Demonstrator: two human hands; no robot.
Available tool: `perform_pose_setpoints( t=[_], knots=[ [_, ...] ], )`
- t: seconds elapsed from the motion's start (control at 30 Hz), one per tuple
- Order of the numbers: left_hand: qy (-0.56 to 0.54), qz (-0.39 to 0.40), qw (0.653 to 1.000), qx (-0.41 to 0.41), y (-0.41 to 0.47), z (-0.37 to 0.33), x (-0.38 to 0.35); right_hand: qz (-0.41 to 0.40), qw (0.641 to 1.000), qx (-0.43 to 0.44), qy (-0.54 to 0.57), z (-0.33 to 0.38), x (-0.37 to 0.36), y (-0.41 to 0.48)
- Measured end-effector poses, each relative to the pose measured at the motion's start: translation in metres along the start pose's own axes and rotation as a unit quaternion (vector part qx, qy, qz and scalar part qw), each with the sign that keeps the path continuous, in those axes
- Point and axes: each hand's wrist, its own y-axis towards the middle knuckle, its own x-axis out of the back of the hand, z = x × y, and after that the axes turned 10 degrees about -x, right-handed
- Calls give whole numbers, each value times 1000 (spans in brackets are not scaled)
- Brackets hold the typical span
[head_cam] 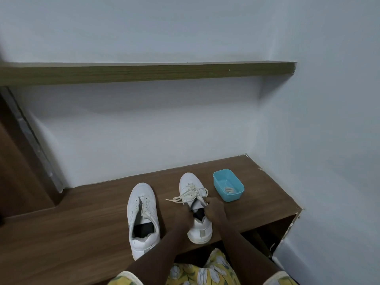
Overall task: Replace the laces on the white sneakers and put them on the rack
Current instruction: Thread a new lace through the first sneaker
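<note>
Two white sneakers stand side by side on a brown wooden surface (61,233). The left sneaker (143,219) has bare eyelets and no lace. The right sneaker (195,204) carries a cream lace (189,195) with loose loops and ends spilling to the left. My left hand (182,215) holds the right sneaker's left side by the tongue. My right hand (214,209) pinches the lace at the top eyelets, fingers curled. A blue plastic tub (228,185) to the right holds another coiled lace (229,190).
A pale wall runs behind the surface, with a long wooden shelf (144,73) mounted above. A second wall closes the right side. An open compartment (265,239) lies under the surface at the right. My yellow floral clothing (205,270) is at the bottom edge.
</note>
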Motion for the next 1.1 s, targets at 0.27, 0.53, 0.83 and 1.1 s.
perform_pose_setpoints(
  t=[0.27,0.53,0.83,1.1],
  knots=[
    [-59,-140,988,42,11,-33,25,-9,1000,16,5,-10,21,21],
    [19,-147,988,-41,80,-88,20,-83,991,-71,-71,-38,75,77],
    [151,44,978,-136,123,-103,-35,-44,982,-33,-178,-53,65,121],
    [51,36,994,-86,139,-88,-49,-2,976,-41,-212,-61,49,143]
  ],
)
